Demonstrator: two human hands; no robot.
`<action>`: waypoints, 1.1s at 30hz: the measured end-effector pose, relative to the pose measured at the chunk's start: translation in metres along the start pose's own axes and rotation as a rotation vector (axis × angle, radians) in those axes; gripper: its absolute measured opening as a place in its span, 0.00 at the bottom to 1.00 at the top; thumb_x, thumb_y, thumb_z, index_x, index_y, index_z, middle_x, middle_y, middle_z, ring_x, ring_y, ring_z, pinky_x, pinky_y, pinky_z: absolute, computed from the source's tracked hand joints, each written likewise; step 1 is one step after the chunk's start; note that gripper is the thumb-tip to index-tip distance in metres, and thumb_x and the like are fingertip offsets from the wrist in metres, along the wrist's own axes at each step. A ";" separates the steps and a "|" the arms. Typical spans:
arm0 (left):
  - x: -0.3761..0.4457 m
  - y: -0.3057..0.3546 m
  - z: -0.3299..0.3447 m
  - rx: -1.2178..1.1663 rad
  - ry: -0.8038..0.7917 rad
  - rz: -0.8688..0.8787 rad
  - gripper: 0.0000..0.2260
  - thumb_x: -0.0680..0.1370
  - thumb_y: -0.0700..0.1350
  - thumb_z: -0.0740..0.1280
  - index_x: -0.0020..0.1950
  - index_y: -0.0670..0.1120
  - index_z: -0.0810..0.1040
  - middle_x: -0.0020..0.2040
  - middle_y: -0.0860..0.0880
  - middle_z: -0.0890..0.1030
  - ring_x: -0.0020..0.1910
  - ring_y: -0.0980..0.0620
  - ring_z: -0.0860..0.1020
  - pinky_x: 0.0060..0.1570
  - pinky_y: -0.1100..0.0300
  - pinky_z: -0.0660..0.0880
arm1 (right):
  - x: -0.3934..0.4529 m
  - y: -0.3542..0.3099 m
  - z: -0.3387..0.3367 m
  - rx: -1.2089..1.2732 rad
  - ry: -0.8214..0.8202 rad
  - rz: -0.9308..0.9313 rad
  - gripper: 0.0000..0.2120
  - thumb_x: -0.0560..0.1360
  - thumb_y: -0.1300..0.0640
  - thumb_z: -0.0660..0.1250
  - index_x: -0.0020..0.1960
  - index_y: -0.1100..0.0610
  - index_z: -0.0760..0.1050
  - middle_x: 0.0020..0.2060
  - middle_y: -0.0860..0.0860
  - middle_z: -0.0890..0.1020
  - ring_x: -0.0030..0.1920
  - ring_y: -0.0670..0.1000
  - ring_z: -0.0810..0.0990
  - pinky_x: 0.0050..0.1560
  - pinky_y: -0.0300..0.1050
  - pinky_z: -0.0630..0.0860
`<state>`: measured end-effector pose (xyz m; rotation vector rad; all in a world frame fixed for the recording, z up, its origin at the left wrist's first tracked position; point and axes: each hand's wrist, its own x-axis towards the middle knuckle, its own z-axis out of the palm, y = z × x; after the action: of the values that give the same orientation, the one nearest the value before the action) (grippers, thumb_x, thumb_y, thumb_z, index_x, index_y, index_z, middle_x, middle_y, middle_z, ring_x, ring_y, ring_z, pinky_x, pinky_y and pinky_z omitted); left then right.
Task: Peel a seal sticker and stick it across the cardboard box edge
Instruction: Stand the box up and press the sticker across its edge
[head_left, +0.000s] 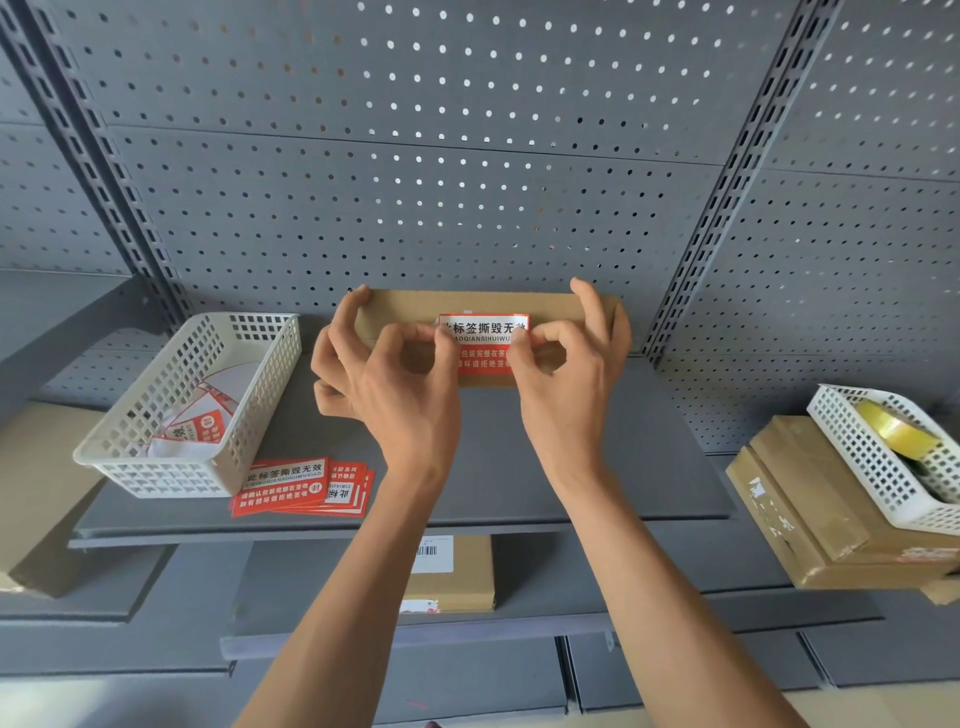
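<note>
While both hands (467, 374) pinch it, sticker (483, 332) btwn thumbs, on box (405, 306).

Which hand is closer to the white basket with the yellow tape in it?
The right hand. It holds the sticker on the cardboard box, on the side facing the tape basket. The left hand is on the far side.

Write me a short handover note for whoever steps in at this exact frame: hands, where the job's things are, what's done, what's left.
Left hand: pinches the left end of the seal sticker against the cardboard box.
Right hand: pinches the sticker's right end, other fingers over the box top.
Box lies on the grey shelf; the sticker is across its front edge.
Spare stickers lie beside the white basket.
Done: sticker peeled and positioned.
Left: press it down flat, then let go.
</note>
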<state>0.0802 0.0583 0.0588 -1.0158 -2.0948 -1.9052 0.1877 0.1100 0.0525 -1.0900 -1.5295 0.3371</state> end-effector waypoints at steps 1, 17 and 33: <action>0.000 0.000 0.000 0.001 0.003 0.003 0.12 0.75 0.55 0.72 0.34 0.54 0.78 0.72 0.59 0.70 0.73 0.50 0.62 0.65 0.48 0.54 | 0.000 0.000 0.000 0.001 0.000 0.001 0.09 0.73 0.51 0.70 0.38 0.55 0.77 0.74 0.45 0.71 0.77 0.59 0.59 0.73 0.58 0.61; 0.000 -0.005 0.000 -0.051 -0.022 0.004 0.04 0.75 0.53 0.72 0.44 0.54 0.81 0.73 0.58 0.70 0.73 0.50 0.61 0.65 0.49 0.53 | 0.001 -0.004 -0.007 0.040 0.001 -0.009 0.07 0.74 0.60 0.69 0.49 0.57 0.72 0.72 0.49 0.72 0.76 0.61 0.61 0.71 0.62 0.63; -0.001 -0.003 0.002 -0.013 -0.033 -0.016 0.03 0.76 0.52 0.70 0.44 0.55 0.80 0.73 0.59 0.67 0.74 0.51 0.59 0.64 0.51 0.50 | 0.003 -0.008 -0.002 0.016 0.031 0.026 0.13 0.72 0.64 0.66 0.56 0.54 0.76 0.69 0.46 0.73 0.74 0.56 0.62 0.71 0.56 0.64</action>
<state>0.0798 0.0600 0.0558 -1.0436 -2.1171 -1.9243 0.1867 0.1072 0.0605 -1.0985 -1.4838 0.3487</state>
